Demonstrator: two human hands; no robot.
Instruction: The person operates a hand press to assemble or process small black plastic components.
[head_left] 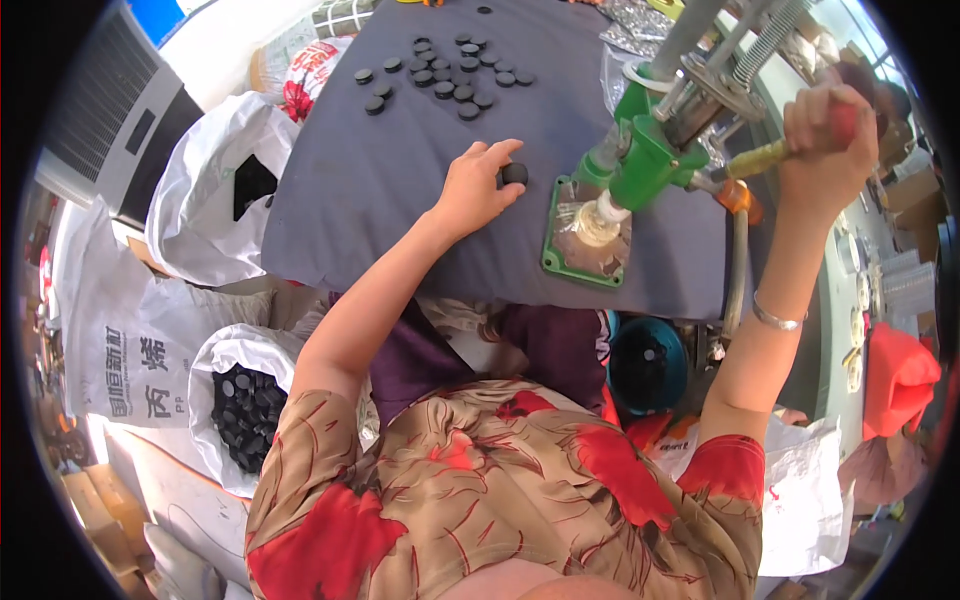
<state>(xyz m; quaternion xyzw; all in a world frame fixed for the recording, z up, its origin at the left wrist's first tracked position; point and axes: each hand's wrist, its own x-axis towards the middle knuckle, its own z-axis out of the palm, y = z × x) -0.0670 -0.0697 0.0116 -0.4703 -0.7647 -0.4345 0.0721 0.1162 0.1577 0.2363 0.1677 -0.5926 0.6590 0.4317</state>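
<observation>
My left hand (478,188) is over the cloth-covered table, with its thumb and fingers curved around a small black round cap (514,175). To its right stands a green hand-operated press (650,160) on a green-edged base plate (582,262). A pale round fitting (600,217) sits low on the press, above the plate. My right hand (828,145) is raised at the far right, closed round the red-ended lever (757,160) of the press. Several more black caps (443,90) lie scattered beyond my left hand.
White sacks stand at the table's left; one open sack (205,345) holds many black pieces. A teal bucket (648,350) sits below the table's front edge. Clear plastic bags (637,28) lie behind the press. A grey air cooler (110,110) is at the left.
</observation>
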